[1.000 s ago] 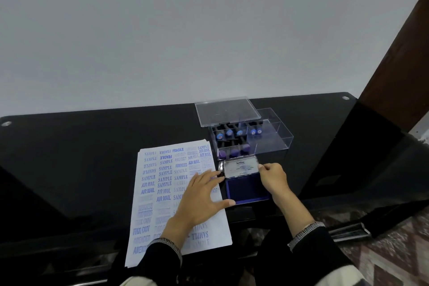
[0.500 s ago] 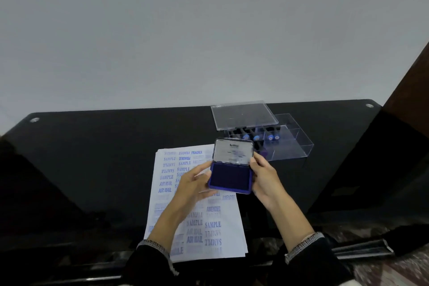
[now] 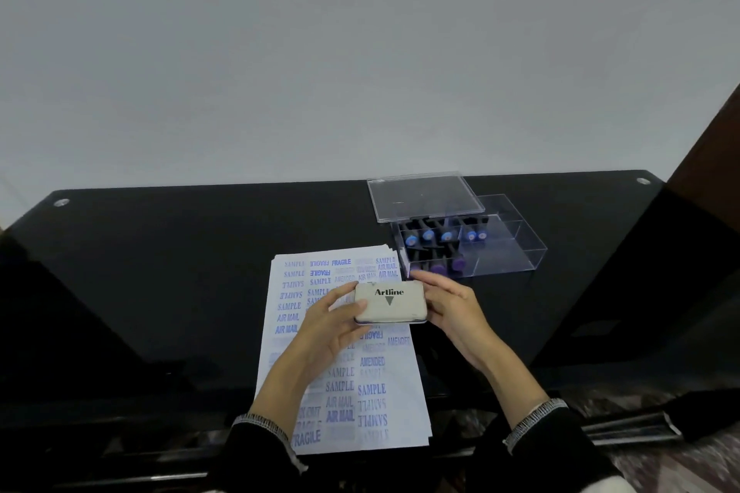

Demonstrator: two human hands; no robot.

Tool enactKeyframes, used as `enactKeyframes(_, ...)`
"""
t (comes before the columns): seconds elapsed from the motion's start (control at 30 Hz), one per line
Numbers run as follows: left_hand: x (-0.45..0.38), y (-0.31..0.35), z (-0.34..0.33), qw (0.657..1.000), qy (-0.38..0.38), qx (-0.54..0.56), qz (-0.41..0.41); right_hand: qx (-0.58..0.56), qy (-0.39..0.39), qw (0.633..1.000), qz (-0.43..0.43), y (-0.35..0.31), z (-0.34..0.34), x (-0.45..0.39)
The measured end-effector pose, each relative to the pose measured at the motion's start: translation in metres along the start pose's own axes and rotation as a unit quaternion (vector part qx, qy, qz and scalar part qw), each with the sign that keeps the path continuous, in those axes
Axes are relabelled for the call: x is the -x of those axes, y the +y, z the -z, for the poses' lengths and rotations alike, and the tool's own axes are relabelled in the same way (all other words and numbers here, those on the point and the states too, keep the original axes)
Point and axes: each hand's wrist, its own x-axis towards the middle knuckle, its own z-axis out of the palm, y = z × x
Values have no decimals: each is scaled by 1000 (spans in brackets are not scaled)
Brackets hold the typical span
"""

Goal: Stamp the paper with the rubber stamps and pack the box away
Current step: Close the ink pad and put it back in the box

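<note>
Left hand (image 3: 334,326) and right hand (image 3: 452,306) pinch the closed ink pad (image 3: 390,302) by its 2 short ends, held above the stamped paper (image 3: 344,380). Best keep it level and lower it into the empty compartment of the clear box (image 3: 502,252), beside the stamps (image 3: 434,238). Glossy black table (image 3: 180,272); plain grey wall (image 3: 320,52) behind.

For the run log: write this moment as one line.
ink pad: lid closed, held above paper | left hand, right hand: both gripping | stamps: in open box
</note>
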Motion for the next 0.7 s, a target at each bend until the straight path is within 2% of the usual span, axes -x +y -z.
enactKeyframes(0.07, -2, -2, -5, 999, 5, -10, -32, -29, 0, 999, -21, -2, 2, 0)
enactKeyframes(0.13, -3, -4, -12, 997, -1, -31, -66, 18, 0, 999, -40, -5, 6, 0)
enactKeyframes(0.23, -7, -7, -19, 974, 24, -161, -157, 33, 48, 998, -4, -13, 14, -2)
enactKeyframes(0.3, -12, -11, -17, 925, 63, -290, -239, 9, 102, 994, 48, -24, 23, -2)
enactKeyframes(0.37, -17, -16, -12, 849, 96, -432, -290, -1, 177, 979, 103, -40, 35, -3)
enactKeyframes(0.43, -21, -24, -6, 777, 102, -536, -315, 29, 271, 949, 155, -54, 53, -7)
enactKeyframes(0.47, -23, -29, -3, 754, 99, -563, -324, 53, 318, 930, 175, -59, 63, -10)
enactKeyframes(0.57, -29, -43, 4, 725, 102, -602, -318, 126, 408, 879, 213, -70, 87, -20)
enactKeyframes(0.7, -31, -46, 5, 707, 106, -619, -326, 262, 386, 857, 218, -79, 98, -37)
